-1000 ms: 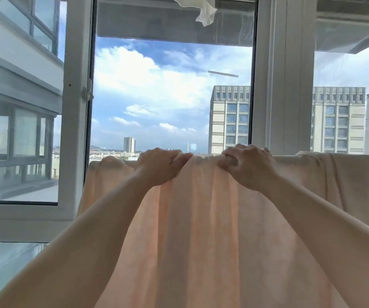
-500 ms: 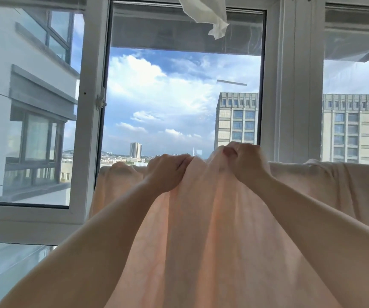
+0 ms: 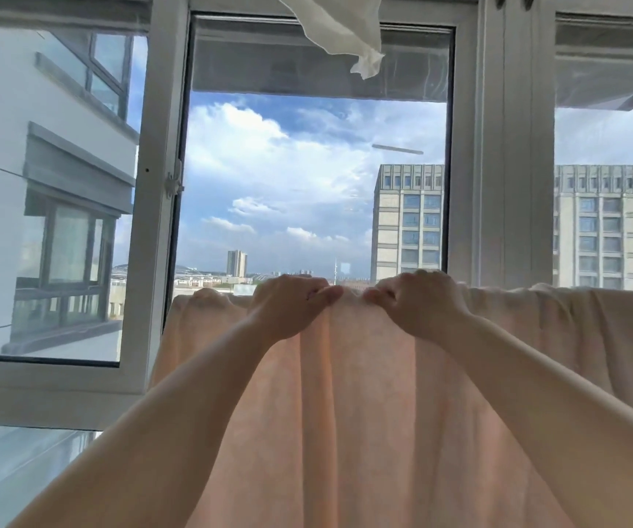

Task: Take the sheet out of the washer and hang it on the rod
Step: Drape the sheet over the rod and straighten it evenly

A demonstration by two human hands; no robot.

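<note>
Both hands up at the sheet's [image 3: 364,413] top fold: left hand [image 3: 288,306] and right hand [image 3: 417,302] w/ fingers curled, pinching the peach cloth. Sheet drapes centre to 3 o'clock, rod hidden under it. Open window frame [image 3: 158,184] at 9 o'clock; white cloth [image 3: 341,28] dangles at 12.

You face a white-framed window [image 3: 497,154] with thick vertical mullions. Its left casement pane [image 3: 51,192] is swung open, a small white latch [image 3: 173,183] on its edge. Through the middle opening: bright blue sky with white clouds [image 3: 269,161], daylight strong. A beige multi-storey block [image 3: 408,219] stands right of centre, low distant buildings [image 3: 236,262] on the horizon. A thin white cloth [image 3: 349,32] hangs from the top, possibly a curtain. A grey overhang [image 3: 307,76] spans above.
</note>
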